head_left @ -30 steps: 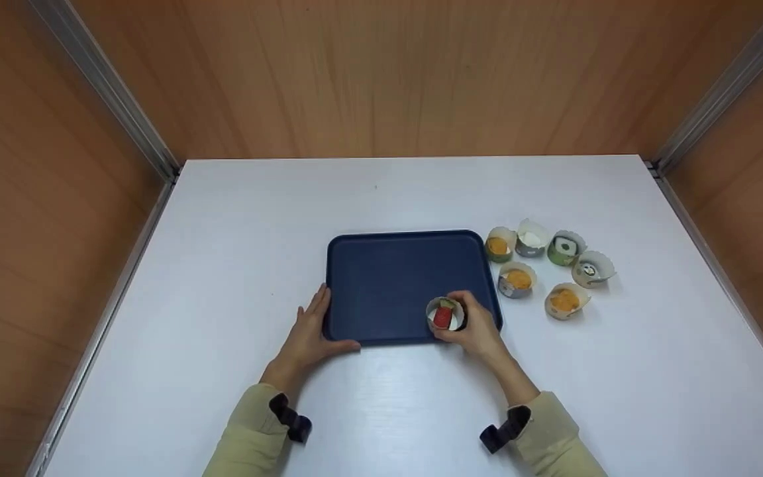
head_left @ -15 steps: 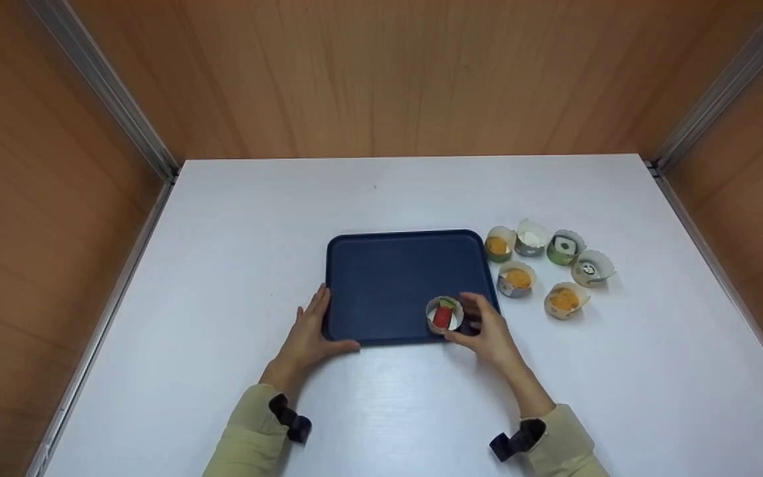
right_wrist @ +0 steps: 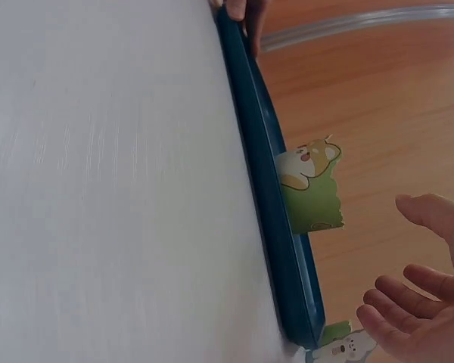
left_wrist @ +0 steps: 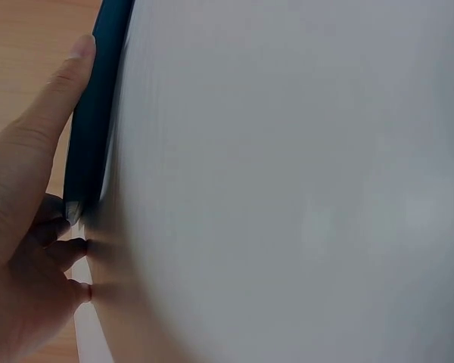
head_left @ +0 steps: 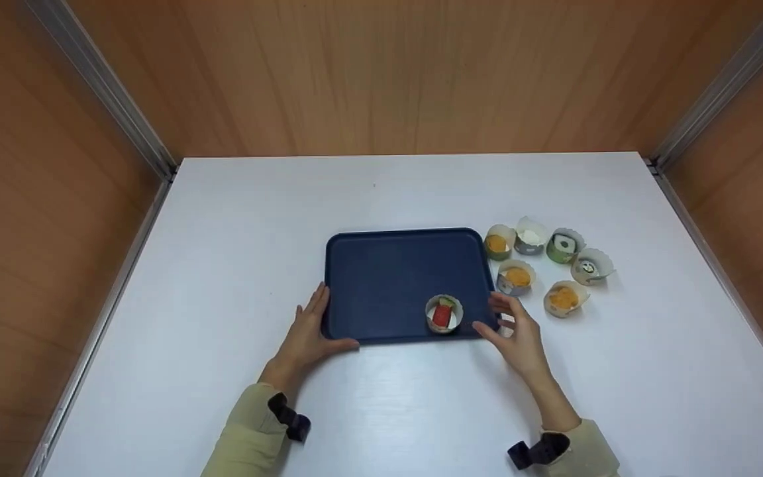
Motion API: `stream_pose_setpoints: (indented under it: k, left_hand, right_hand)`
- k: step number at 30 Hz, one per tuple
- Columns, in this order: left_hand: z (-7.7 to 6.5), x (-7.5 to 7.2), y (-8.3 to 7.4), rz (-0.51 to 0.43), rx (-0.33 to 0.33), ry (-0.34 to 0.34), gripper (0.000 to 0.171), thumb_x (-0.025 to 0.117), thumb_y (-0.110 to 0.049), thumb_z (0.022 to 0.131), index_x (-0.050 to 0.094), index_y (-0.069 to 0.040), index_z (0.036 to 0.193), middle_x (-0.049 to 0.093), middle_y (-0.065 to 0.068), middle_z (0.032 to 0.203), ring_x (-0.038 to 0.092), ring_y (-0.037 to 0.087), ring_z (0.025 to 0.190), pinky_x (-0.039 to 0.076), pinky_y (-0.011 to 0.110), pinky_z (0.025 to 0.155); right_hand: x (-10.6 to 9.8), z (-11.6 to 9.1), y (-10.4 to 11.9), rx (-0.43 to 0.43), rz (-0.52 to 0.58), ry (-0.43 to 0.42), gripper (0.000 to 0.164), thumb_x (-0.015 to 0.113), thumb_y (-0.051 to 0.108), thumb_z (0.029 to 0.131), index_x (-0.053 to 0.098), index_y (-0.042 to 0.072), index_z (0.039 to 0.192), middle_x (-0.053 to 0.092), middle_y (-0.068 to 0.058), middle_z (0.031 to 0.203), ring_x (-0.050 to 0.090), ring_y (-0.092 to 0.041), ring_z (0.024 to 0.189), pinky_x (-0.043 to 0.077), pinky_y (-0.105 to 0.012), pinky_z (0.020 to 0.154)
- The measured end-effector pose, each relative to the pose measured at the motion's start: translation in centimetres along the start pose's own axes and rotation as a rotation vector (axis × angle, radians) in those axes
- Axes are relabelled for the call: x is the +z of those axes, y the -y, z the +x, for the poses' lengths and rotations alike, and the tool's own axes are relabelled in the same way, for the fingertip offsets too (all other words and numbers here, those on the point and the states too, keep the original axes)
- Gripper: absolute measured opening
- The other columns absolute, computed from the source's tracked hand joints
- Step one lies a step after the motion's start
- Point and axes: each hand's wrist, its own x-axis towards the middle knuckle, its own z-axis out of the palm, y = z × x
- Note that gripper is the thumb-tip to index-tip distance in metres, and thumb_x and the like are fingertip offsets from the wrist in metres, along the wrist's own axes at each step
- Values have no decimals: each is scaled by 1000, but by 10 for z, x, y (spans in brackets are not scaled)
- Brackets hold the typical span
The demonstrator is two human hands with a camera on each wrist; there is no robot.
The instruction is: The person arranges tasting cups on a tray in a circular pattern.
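Left hand (head_left: 307, 334): fingers straight along the left rim of the blue tray (head_left: 381, 278), thumb laid on its near edge; steadies the tray, grips nothing.

Tray: lies flat on the white counter (head_left: 236, 225), mid-field. Wide bare counter to its left and behind.

Strawberry cup (head_left: 444, 313): upright on the tray, near its front right corner, free of both hands.

Right hand (head_left: 517, 331): fingers spread and relaxed, holding nothing, just right of the tray's corner (contact with the rim cannot be judged).

Loose cups (head_left: 540, 262): six, clustered right of the tray, the nearest (head_left: 516, 277) just beside the rim. A good pick, in my judgement, comes from above, pinching the paper wall lightly; neighbours crowd it.
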Motion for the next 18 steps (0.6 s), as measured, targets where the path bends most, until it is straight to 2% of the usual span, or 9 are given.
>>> stream_pose_setpoints:
  k: [8,12,16,18]
  left_hand:
    - [1,-1,0,-2,2,4,117,76,-55,56,16,1,140,12,13,146,13,24,132,4,46,107]
    - [1,-1,0,-6,-2,7,117,76,-55,56,16,1,140,11,12,146,13,24,132,4,45,107]
    - [1,-1,1,-6,-4,8,117,76,-55,56,16,1,140,11,12,146,12,25,132,4,46,107]
    - [1,-1,1,-3,-4,7,117,76,-55,56,16,1,140,12,12,146,13,26,132,5,46,107]
  right_hand:
    - [-16,-3,-4,-1,-13,-142,49,74,9,71,52,-3,113,58,-17,106,54,-25,97,47,-42,78]
    - [-23,-3,-8,2,-10,-210,48,73,2,70,52,-6,112,59,-18,105,54,-27,97,47,-41,77]
    - [-30,-3,-13,7,-31,-267,48,73,0,70,51,-7,112,58,-20,105,54,-26,96,47,-30,75]
    - [-34,-3,-22,2,-47,-290,49,74,4,71,51,-6,113,58,-18,106,53,-22,96,45,-22,74]
